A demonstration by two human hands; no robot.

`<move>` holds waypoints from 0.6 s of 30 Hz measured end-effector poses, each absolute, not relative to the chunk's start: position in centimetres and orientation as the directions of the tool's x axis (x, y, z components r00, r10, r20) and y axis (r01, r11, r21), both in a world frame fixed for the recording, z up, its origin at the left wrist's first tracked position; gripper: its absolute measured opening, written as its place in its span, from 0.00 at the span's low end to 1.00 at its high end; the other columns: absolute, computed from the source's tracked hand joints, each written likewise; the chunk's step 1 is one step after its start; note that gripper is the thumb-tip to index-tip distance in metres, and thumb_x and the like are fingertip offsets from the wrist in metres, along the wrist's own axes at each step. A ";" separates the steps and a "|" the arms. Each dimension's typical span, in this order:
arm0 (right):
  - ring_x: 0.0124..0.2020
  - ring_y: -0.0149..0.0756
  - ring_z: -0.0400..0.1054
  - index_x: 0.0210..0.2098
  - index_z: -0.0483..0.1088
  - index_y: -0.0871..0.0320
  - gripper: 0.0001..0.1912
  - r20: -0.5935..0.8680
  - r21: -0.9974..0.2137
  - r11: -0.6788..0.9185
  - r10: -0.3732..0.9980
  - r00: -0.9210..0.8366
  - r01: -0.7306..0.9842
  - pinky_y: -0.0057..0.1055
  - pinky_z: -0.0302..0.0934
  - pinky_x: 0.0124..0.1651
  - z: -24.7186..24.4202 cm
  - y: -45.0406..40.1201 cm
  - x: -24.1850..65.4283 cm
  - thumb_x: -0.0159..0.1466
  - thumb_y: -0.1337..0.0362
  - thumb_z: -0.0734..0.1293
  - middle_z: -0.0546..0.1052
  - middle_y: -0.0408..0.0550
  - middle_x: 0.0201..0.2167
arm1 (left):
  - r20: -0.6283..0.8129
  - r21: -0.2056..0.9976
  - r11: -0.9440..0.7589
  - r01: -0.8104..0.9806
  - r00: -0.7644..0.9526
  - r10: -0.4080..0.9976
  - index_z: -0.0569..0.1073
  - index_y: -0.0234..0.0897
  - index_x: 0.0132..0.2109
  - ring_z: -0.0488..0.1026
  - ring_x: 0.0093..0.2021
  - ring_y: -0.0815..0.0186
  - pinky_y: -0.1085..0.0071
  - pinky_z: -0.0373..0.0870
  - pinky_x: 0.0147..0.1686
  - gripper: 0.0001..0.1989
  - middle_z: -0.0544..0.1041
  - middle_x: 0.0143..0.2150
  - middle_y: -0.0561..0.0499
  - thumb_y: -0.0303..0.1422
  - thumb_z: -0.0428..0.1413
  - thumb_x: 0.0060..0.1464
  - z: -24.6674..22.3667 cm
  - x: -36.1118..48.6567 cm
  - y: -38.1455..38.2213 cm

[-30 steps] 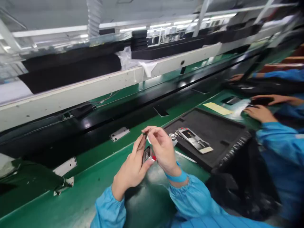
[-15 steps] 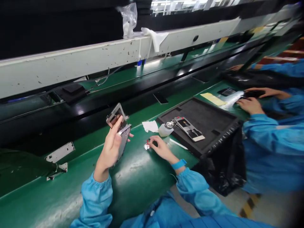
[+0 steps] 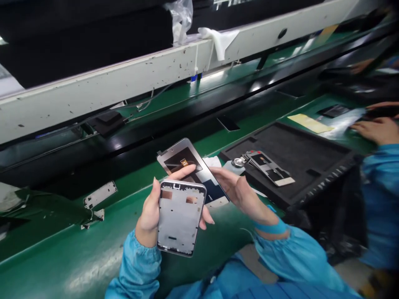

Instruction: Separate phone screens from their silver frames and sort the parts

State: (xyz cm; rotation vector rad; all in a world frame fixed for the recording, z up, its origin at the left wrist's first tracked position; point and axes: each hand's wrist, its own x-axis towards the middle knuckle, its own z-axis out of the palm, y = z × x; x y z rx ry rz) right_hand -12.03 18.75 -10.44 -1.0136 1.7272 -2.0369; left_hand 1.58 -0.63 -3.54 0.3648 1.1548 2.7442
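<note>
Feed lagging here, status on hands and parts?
Left hand grips silver metal phone frame. Right hand holds dark rectangular screen panel behind it. Black foam tray at right, apart.

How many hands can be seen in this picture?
3: the left hand holds a silver frame, the right hand a dark panel; a co-worker's hand at far right.

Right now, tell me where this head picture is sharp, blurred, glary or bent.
Head view: the silver frame in the left hand and the dark panel at the right hand are sharp; the co-worker's hand at the right edge is smeared; lamp glare streaks the black conveyor; the white rail bows from lens distortion.
</note>
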 end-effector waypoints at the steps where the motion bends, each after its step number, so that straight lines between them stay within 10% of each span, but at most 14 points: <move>1: 0.42 0.50 0.81 0.49 0.81 0.55 0.34 0.315 -0.949 -0.231 -0.691 -0.650 -0.214 0.45 0.78 0.46 -8.8 18.7 -11.3 0.70 0.30 0.65 0.84 0.53 0.39 | 0.156 0.713 -0.700 -0.046 -0.962 0.222 0.57 0.33 0.79 0.86 0.35 0.54 0.62 0.80 0.37 0.49 0.87 0.38 0.38 0.66 0.47 0.68 -3.4 1.7 -0.3; 6: 0.24 0.41 0.76 0.34 0.79 0.58 0.28 0.274 -0.956 -0.285 -0.781 -0.561 -0.069 0.39 0.77 0.32 -7.2 17.8 -8.9 0.75 0.41 0.66 0.76 0.45 0.21 | 0.090 0.734 -0.678 -0.038 -0.984 0.153 0.55 0.35 0.80 0.85 0.35 0.55 0.62 0.80 0.39 0.51 0.87 0.40 0.39 0.68 0.48 0.66 -2.8 2.0 0.1; 14: 0.42 0.53 0.85 0.60 0.78 0.53 0.33 0.198 -0.933 -0.351 -0.679 -0.707 0.077 0.48 0.82 0.43 -11.2 19.0 -7.9 0.73 0.35 0.62 0.85 0.60 0.53 | 0.198 0.736 -0.617 0.278 -0.960 -0.196 0.79 0.43 0.64 0.82 0.36 0.59 0.60 0.81 0.35 0.36 0.80 0.64 0.38 0.62 0.42 0.73 -1.6 1.9 -1.4; 18: 0.42 0.52 0.84 0.61 0.80 0.48 0.38 0.277 -0.908 -0.412 -0.720 -0.636 0.071 0.51 0.82 0.46 -11.8 18.9 -7.9 0.74 0.31 0.53 0.85 0.56 0.52 | 0.169 0.716 -0.618 0.326 -0.939 -0.299 0.79 0.45 0.61 0.82 0.36 0.60 0.62 0.80 0.32 0.32 0.79 0.66 0.41 0.60 0.43 0.74 -1.7 1.8 -0.8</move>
